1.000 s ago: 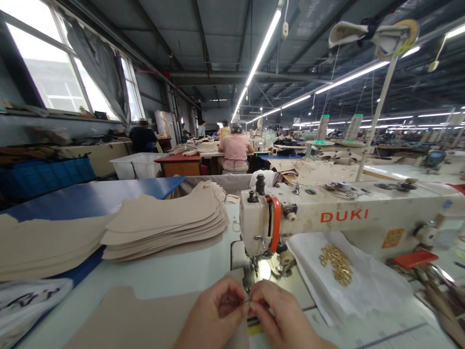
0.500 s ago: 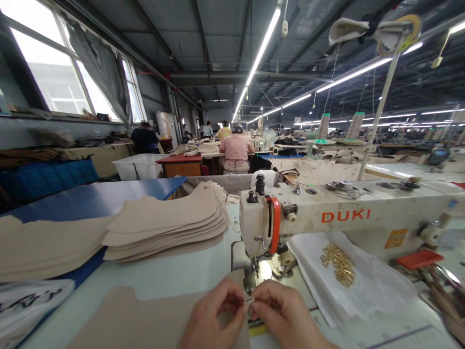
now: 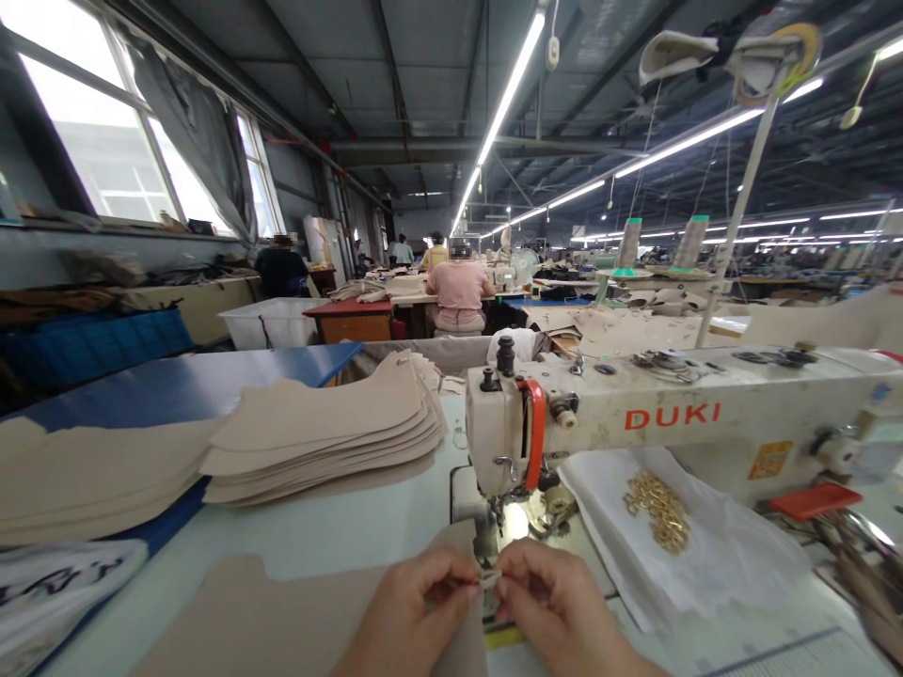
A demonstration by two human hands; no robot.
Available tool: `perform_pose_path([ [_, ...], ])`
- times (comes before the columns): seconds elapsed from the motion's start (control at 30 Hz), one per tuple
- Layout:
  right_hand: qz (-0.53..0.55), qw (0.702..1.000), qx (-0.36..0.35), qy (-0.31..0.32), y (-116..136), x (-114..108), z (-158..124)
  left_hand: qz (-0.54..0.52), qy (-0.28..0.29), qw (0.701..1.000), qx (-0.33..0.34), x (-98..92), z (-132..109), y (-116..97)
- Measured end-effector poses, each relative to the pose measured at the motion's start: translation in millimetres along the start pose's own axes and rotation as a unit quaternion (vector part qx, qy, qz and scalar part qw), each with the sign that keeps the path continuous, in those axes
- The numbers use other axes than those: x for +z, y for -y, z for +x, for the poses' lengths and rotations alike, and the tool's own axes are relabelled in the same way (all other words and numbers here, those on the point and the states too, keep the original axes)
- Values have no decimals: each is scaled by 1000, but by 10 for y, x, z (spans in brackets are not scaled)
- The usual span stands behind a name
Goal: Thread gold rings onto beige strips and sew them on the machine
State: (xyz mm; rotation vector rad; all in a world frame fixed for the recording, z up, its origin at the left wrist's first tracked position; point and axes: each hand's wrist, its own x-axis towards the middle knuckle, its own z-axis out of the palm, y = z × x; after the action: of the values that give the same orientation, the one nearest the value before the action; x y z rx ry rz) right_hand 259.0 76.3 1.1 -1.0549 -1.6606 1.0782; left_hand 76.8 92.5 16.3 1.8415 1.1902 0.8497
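Just in front of the sewing machine needle, my left hand [image 3: 423,602] and my right hand [image 3: 546,597] meet fingertip to fingertip. Both pinch a small pale strip [image 3: 489,579]; a hint of gold shows at its left end, too small to make out. Below and left of my hands, a beige fabric piece [image 3: 282,611] lies flat, partly covered by my left hand. The white sewing machine [image 3: 593,414] stands right behind, its lamp lighting the needle area. Gold metal rings or buckles [image 3: 657,512] lie heaped on a white cloth [image 3: 734,555] under the machine arm.
Stacked beige cut pieces [image 3: 317,432] rest at the left, with another pile [image 3: 99,470] beside them on a blue surface [image 3: 275,371]. Thread cones [image 3: 627,249] stand behind the machine. A person in pink [image 3: 460,291] sits farther off, back turned. Scissors-like metal tools lie far right.
The pinched strip has shifted slightly up and right, and more of it shows between the fingertips. A beige piece has appeared behind the machine at the far right.
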Motion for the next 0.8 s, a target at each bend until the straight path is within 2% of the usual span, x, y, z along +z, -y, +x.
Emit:
perform_pose_path([
  [0.1,-40,999,-3,-2,8,19,-5,28,9,1000,9,-18,-8,-85],
  [0.27,-99,994,-36,-21,11,61,9,51,-17,999,11,21,0,-130],
  [0.4,-65,997,-5,-29,-21,70,31,-51,-10,998,-23,61,16,-47],
  [0.53,-26,999,15,-25,-75,77,41,-167,5,985,-45,110,44,42],
  [0.7,4,999,35,-23,-111,108,46,-154,-31,985,-65,158,62,66],
  [0.8,26,998,44,-25,-103,127,51,-122,-55,990,-46,153,48,40],
])
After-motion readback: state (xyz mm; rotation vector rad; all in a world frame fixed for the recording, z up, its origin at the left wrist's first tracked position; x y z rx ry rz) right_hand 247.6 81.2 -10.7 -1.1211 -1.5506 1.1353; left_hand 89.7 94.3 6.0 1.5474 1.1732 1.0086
